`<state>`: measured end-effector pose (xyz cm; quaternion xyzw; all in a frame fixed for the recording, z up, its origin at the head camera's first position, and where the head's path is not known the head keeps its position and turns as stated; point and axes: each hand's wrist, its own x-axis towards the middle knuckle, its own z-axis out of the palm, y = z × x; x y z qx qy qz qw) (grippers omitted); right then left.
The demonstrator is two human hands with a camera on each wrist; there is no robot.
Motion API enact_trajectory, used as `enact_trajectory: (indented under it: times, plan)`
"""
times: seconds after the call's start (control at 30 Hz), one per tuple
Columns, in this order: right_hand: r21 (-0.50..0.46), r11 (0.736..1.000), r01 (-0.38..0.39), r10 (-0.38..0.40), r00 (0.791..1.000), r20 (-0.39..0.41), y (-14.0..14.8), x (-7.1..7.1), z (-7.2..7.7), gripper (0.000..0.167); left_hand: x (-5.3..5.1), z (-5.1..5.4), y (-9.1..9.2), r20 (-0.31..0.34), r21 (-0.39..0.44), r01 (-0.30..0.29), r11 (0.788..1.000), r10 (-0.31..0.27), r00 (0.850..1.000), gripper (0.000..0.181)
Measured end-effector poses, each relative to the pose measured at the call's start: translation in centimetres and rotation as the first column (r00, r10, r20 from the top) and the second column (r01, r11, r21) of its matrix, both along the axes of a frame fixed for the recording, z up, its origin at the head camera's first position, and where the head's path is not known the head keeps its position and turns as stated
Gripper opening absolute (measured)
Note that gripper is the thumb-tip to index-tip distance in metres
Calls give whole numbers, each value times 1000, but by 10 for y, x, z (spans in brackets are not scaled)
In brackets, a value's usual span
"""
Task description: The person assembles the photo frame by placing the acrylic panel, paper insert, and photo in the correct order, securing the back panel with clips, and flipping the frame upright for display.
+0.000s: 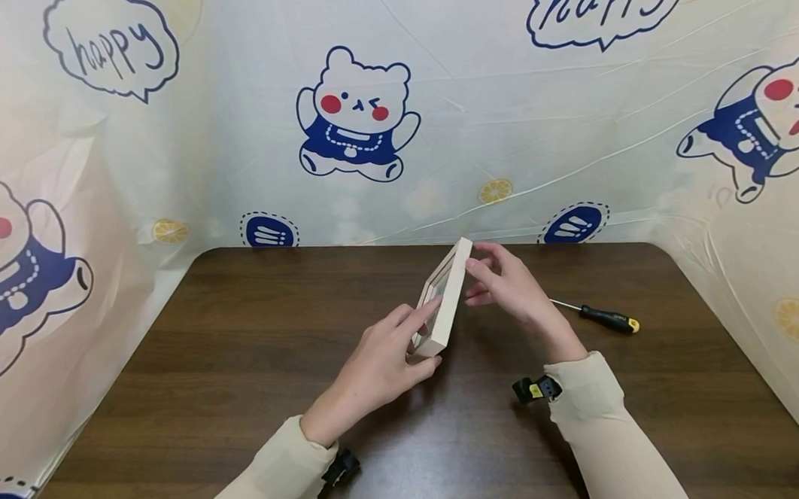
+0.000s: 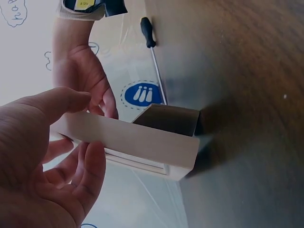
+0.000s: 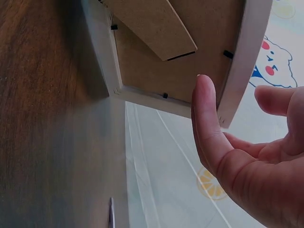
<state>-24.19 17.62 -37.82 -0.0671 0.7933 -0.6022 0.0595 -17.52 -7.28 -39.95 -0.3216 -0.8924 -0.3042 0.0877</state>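
Observation:
A white-edged picture frame [image 1: 452, 299] stands tilted on the table, its front turned to the left. My left hand [image 1: 378, 356] grips its near side; in the left wrist view the thumb and fingers [image 2: 95, 164] lie on opposite sides of the frame's edge [image 2: 142, 140]. Behind the frame, my right hand [image 1: 510, 281] has its fingers loosely bent around the back, near the upper corner. The right wrist view shows a brown backing board [image 3: 147, 76] with small black tabs and a stand leg [image 3: 156, 28]. Beside it, the right hand's fingertip [image 3: 205, 88] is at the frame's border; contact is unclear.
A black and yellow screwdriver [image 1: 606, 318] lies on the brown table [image 1: 242, 348], right of my right hand, its shaft partly hidden by that wrist. A printed cloth [image 1: 475, 147] hangs along the table's back and sides.

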Motion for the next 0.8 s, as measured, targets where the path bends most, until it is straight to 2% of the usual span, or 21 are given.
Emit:
enact_trajectory:
  times: [0.2,0.4,0.57,0.8]
  plan:
    - [29,999,20,-21,1000,7,0,-1,-2,65,2,-4,2,-59,-10,51,999,-51,997,80]
    - [62,997,45,-46,999,11,1,0,-1,67,2,-7,5,-90,-23,63,998,-65,994,79]
    - [70,996,54,-54,998,8,2,1,-1,66,4,-8,6,-75,-45,71,996,-74,994,78]
    - [141,988,67,-67,998,1,5,0,-2,64,4,-8,7,14,-74,118,990,-117,993,71]
